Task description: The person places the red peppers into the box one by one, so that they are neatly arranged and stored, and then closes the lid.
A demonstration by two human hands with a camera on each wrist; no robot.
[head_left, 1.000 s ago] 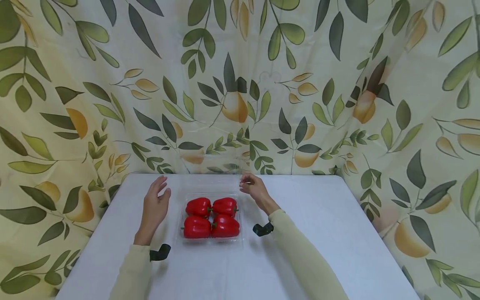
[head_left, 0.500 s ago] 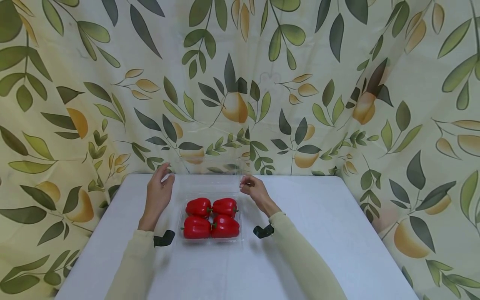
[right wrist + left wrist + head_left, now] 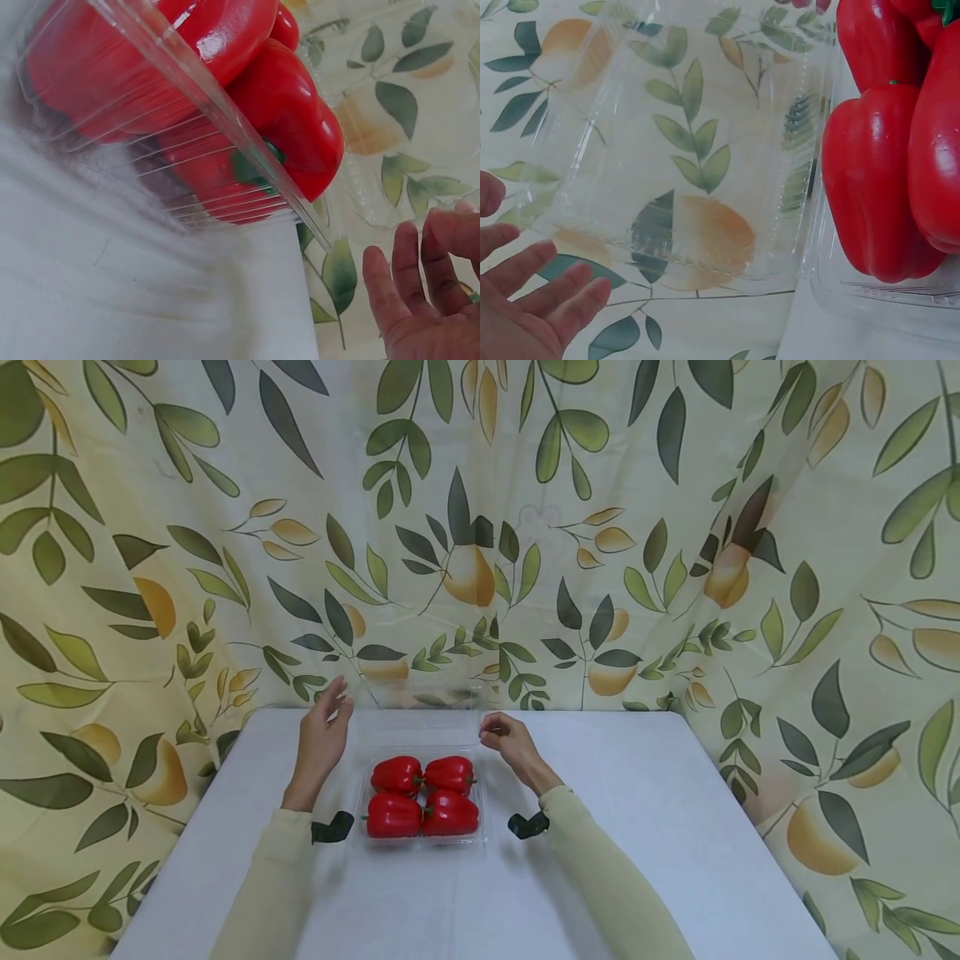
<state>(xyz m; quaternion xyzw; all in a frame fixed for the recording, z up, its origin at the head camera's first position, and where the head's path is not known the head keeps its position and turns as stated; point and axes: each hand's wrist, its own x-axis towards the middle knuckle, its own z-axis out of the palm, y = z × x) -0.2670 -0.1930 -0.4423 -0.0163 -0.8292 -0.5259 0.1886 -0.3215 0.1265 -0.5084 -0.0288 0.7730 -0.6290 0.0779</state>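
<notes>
Several red bell peppers (image 3: 394, 814) sit in the base of a clear plastic clamshell container (image 3: 420, 842). Its hinged lid (image 3: 682, 172) stands raised at the far side, see-through against the patterned cloth. My left hand (image 3: 324, 739) is beside the lid's left edge, fingers apart and slightly bent, with nothing held; a gap to the lid shows in the left wrist view. My right hand (image 3: 513, 745) is at the lid's right edge, where thumb and index finger appear to pinch the rim. The right wrist view partly cuts off those fingertips.
The container rests on a white-covered table (image 3: 615, 810). Behind and around the table hangs a curtain (image 3: 525, 552) printed with leaves and fruit. A black wrist camera (image 3: 332, 827) sits under the left wrist, another camera (image 3: 528, 825) under the right.
My left hand has moved forward and a little right, up to the lid's left side. The lid's top edge looks slightly lower. My right hand and the peppers have hardly moved.
</notes>
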